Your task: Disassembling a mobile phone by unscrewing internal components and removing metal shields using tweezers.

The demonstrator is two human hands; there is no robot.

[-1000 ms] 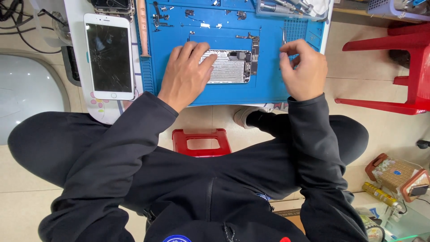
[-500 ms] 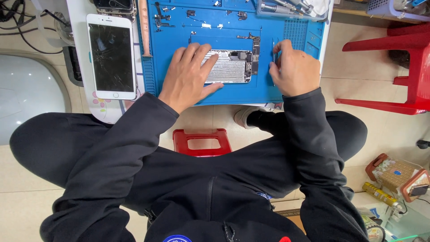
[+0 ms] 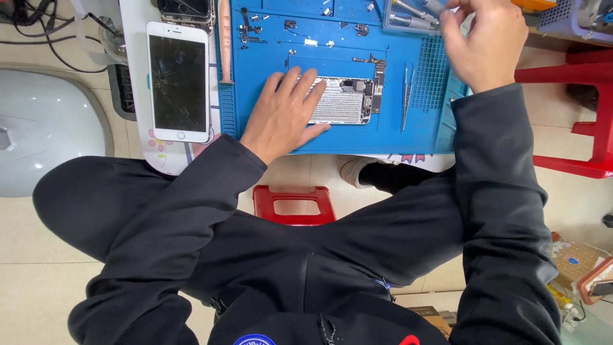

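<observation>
An opened phone body (image 3: 345,101), its inner parts showing, lies on a blue work mat (image 3: 332,142). My left hand (image 3: 281,115) rests flat on its left half with fingers spread, holding it down. My right hand (image 3: 479,45) is up at the mat's far right corner, fingertips curled at a clear tray of screwdrivers (image 3: 408,18). Whether it holds a tool is hidden. Metal tweezers (image 3: 405,96) lie on the mat right of the phone body, untouched.
A white phone with a cracked screen (image 3: 179,80) lies left of the mat. Small screws and parts sit along the mat's top edge. A red stool (image 3: 294,203) stands below me, another red stool (image 3: 587,121) at right, and a pale rounded object (image 3: 38,128) at left.
My right hand left the spot beside the phone body and moved up to the screwdriver tray. The tweezers now lie on the mat. My left hand stayed on the phone body.
</observation>
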